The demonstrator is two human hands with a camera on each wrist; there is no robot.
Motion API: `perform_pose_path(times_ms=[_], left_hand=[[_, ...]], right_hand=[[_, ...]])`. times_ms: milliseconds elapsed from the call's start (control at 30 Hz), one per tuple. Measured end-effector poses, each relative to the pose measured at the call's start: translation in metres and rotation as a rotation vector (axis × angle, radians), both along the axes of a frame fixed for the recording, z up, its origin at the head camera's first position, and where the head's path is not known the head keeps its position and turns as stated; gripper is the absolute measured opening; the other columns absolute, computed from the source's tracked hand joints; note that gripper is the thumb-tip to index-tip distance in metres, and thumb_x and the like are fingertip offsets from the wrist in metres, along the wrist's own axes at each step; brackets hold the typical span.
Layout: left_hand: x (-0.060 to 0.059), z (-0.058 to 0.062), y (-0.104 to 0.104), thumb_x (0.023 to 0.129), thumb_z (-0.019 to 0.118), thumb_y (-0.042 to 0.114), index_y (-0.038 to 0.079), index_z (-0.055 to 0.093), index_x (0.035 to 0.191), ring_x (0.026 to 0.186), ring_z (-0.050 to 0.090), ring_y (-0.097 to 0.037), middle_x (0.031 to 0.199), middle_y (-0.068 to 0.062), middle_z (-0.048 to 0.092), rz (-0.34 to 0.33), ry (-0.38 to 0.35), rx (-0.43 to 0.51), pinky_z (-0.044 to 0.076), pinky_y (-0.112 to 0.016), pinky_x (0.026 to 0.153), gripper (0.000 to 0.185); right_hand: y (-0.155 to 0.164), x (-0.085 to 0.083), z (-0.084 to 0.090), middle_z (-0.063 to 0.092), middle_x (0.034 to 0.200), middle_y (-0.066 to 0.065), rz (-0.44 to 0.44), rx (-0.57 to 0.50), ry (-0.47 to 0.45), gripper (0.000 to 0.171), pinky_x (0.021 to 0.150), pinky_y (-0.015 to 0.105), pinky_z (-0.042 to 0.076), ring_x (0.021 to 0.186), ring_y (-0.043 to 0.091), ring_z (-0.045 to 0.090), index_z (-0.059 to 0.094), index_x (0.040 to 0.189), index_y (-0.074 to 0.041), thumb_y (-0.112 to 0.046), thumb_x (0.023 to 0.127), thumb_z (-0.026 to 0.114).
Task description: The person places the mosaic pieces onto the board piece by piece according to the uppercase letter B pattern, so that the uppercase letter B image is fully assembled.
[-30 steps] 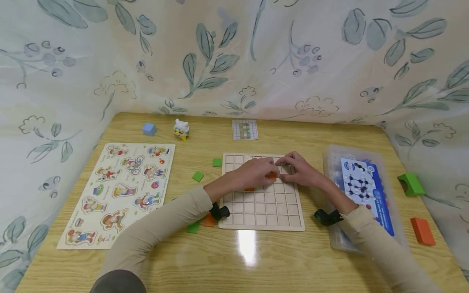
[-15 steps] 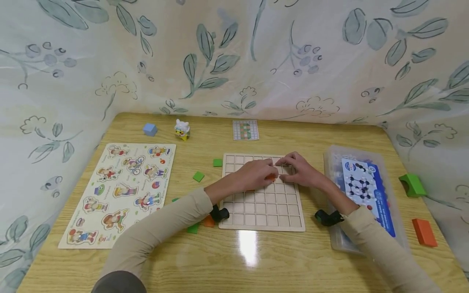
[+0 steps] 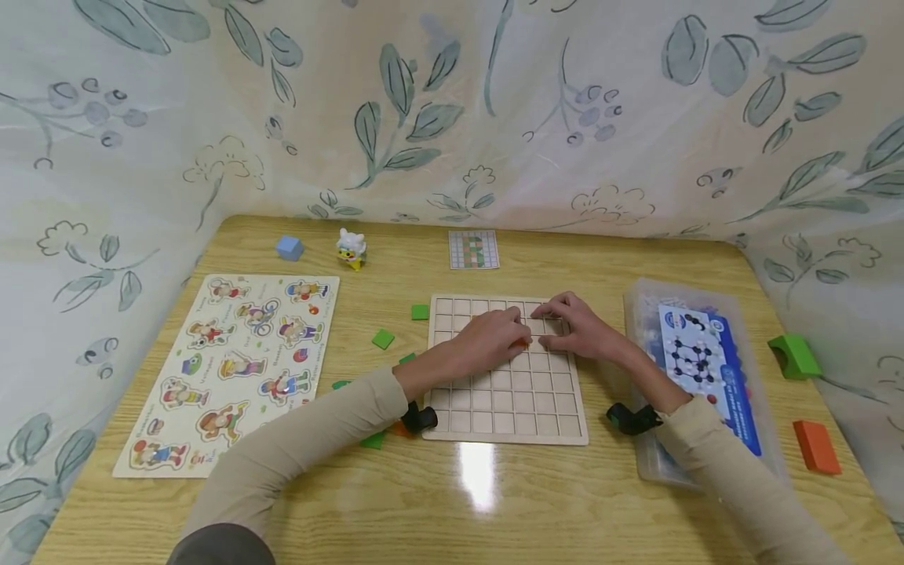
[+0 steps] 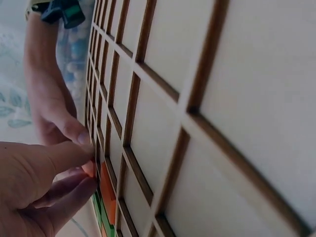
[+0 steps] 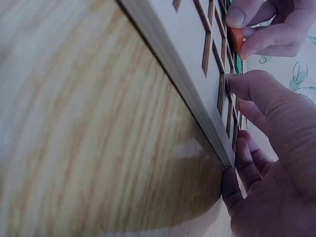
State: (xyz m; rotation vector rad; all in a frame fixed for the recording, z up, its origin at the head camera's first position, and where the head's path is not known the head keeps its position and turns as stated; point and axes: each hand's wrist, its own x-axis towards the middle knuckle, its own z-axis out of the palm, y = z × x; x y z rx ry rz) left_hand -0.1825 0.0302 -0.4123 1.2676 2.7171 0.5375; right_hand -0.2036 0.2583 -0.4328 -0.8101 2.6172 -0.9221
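Pinching an orange square tile (image 3: 522, 342) in the left hand (image 3: 494, 337), thumb and fingers curled around it, low over the wooden grid board (image 3: 508, 400) in its upper cells. Right hand (image 3: 575, 329) just at 3 o'clock of the tile, fingers fairly straight, resting on the board's far-right edge. Green tiles (image 3: 383, 339) lying at 9 o'clock on the tabletop (image 3: 452, 502).

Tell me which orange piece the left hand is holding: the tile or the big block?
The small orange tile, pinched in the left hand over the wooden grid board. The big orange block lies untouched at the table's right edge, away from both hands.
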Motion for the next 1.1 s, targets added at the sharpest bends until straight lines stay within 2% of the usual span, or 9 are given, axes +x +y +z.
perform_pose_path(times_ms=[300, 433, 533, 633, 767, 900, 1000, 1100], left_hand=[[0.010, 0.005, 0.001, 0.098, 0.056, 0.016, 0.019, 0.077, 0.098, 0.079, 0.052, -0.015, 0.097, -0.002, 0.061, 0.045, 0.087, -0.088, 0.042, -0.017, 0.063, 0.021], [0.023, 0.008, -0.016, 0.097, 0.057, 0.019, 0.019, 0.076, 0.102, 0.088, 0.050, -0.016, 0.105, -0.001, 0.060, 0.049, 0.085, -0.101, 0.043, -0.018, 0.063, 0.019], [0.038, 0.010, -0.044, 0.095, 0.061, 0.019, 0.019, 0.074, 0.105, 0.096, 0.051, -0.017, 0.110, -0.001, 0.061, 0.041, 0.054, -0.048, 0.047, -0.021, 0.066, 0.016], [0.049, 0.014, -0.083, 0.092, 0.065, 0.018, 0.019, 0.073, 0.106, 0.098, 0.053, -0.018, 0.109, -0.001, 0.062, 0.071, 0.048, 0.004, 0.048, -0.023, 0.066, 0.016], [0.054, 0.017, -0.142, 0.088, 0.070, 0.017, 0.015, 0.073, 0.108, 0.096, 0.055, -0.019, 0.106, -0.003, 0.063, 0.164, 0.048, 0.026, 0.049, -0.028, 0.067, 0.020], [0.058, 0.017, -0.196, 0.087, 0.071, 0.015, 0.011, 0.071, 0.112, 0.086, 0.058, -0.017, 0.102, -0.005, 0.064, 0.246, -0.028, 0.054, 0.048, -0.030, 0.068, 0.025], [0.066, 0.013, -0.224, 0.088, 0.070, 0.013, 0.010, 0.071, 0.113, 0.083, 0.059, -0.015, 0.101, -0.004, 0.065, 0.302, -0.105, 0.072, 0.047, -0.028, 0.068, 0.025], [0.074, 0.008, -0.240, 0.089, 0.070, 0.013, 0.010, 0.071, 0.113, 0.086, 0.059, -0.012, 0.101, -0.002, 0.065, 0.334, -0.127, 0.080, 0.048, -0.026, 0.071, 0.024]], right_hand=[[0.000, -0.001, 0.002, 0.047, 0.118, 0.018, 0.006, 0.002, 0.005, 0.037, 0.087, 0.043, 0.035, 0.104, 0.026, 0.040, 0.061, 0.123, -0.006, -0.014, 0.088, 0.070], [0.000, -0.002, 0.003, 0.046, 0.118, 0.018, 0.003, -0.001, -0.016, 0.037, 0.088, 0.043, 0.035, 0.104, 0.026, 0.039, 0.060, 0.123, -0.006, -0.014, 0.089, 0.070], [0.000, -0.001, 0.003, 0.045, 0.117, 0.018, -0.007, 0.007, -0.030, 0.037, 0.089, 0.044, 0.035, 0.105, 0.027, 0.039, 0.061, 0.123, -0.006, -0.015, 0.088, 0.070], [0.000, -0.001, 0.002, 0.045, 0.118, 0.018, -0.026, 0.022, -0.037, 0.038, 0.089, 0.043, 0.035, 0.105, 0.027, 0.039, 0.061, 0.124, -0.008, -0.017, 0.088, 0.071], [-0.001, 0.000, 0.001, 0.045, 0.118, 0.017, -0.047, 0.018, -0.036, 0.038, 0.089, 0.044, 0.034, 0.106, 0.027, 0.039, 0.061, 0.123, -0.009, -0.017, 0.088, 0.071], [-0.001, 0.001, 0.000, 0.045, 0.118, 0.017, -0.042, 0.017, -0.037, 0.038, 0.091, 0.045, 0.035, 0.107, 0.028, 0.040, 0.062, 0.123, -0.009, -0.017, 0.087, 0.071], [-0.001, 0.002, 0.000, 0.046, 0.118, 0.017, -0.031, 0.017, -0.042, 0.038, 0.091, 0.045, 0.036, 0.107, 0.028, 0.041, 0.061, 0.123, -0.009, -0.017, 0.088, 0.071], [-0.001, 0.002, 0.001, 0.045, 0.118, 0.018, -0.033, 0.015, -0.048, 0.037, 0.090, 0.045, 0.036, 0.107, 0.029, 0.041, 0.061, 0.123, -0.008, -0.018, 0.089, 0.070]])
